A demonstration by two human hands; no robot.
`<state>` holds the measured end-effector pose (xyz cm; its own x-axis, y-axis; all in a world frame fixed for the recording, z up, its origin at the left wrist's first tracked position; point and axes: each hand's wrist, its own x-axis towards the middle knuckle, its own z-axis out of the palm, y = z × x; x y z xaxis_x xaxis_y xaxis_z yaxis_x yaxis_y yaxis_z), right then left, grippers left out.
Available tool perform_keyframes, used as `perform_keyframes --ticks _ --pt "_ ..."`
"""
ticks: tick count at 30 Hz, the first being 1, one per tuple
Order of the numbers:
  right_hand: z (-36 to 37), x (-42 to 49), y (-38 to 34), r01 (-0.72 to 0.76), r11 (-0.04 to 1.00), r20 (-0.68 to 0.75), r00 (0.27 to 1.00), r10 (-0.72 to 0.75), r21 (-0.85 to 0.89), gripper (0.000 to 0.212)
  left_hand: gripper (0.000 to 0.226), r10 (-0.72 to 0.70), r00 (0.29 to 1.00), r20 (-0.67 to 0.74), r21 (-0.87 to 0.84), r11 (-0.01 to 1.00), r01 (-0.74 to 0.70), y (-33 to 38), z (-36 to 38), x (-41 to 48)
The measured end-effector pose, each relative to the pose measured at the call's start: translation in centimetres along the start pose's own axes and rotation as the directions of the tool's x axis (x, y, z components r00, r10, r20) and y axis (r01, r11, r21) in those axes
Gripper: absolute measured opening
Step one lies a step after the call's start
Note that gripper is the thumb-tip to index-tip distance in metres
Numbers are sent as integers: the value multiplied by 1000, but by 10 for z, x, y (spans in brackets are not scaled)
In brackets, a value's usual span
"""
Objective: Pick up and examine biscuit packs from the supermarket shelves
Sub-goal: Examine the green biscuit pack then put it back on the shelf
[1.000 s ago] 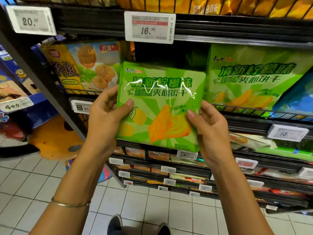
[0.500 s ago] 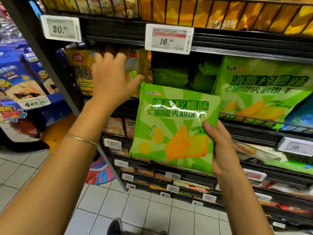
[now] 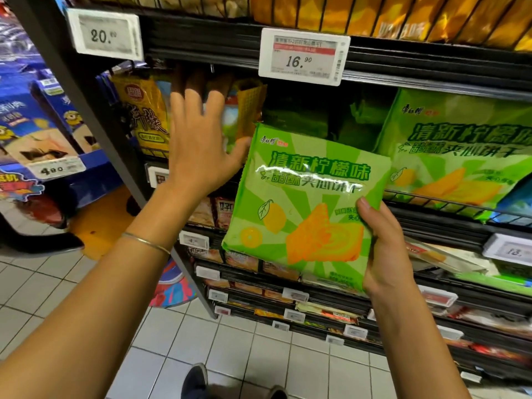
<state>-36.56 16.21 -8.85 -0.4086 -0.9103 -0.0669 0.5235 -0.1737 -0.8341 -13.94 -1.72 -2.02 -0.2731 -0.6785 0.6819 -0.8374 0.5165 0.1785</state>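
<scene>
— Left hand point(image 3: 198, 148) gone from the green biscuit pack point(image 3: 308, 208)?
— Yes; a second ago both hands held it. Now they're apart. It reaches into the shelf point(image 3: 431, 226), fingers straight and spread, tips in shadow against the yellow pack point(image 3: 144, 119) at the shelf's left end.
— And the right hand point(image 3: 385, 251)?
— Grips the green pack's lower right corner, thumb on the front, holding it upright before the shelf's front edge, below the 16.90 price tag point(image 3: 303, 59).

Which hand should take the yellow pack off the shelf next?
Left. The left hand is open, fingers spread, right in front of the yellow pack. The right hand is busy gripping the green pack by its lower right edge and sits farther away.
</scene>
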Motion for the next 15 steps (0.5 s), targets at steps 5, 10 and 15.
perform_keyframes --ticks 5,10,15 --pt "3 1 3 -2 998 -21 1000 4 60 22 79 -100 993 63 -106 989 106 13 18 -14" --pt "7 -1 3 0 998 -44 999 3 65 41 91 -200 971 128 -132 967 217 0 22 -4" --pt "9 -4 -1 -16 998 -64 998 20 61 44 100 -178 972 155 -102 975 195 -9 18 -1"
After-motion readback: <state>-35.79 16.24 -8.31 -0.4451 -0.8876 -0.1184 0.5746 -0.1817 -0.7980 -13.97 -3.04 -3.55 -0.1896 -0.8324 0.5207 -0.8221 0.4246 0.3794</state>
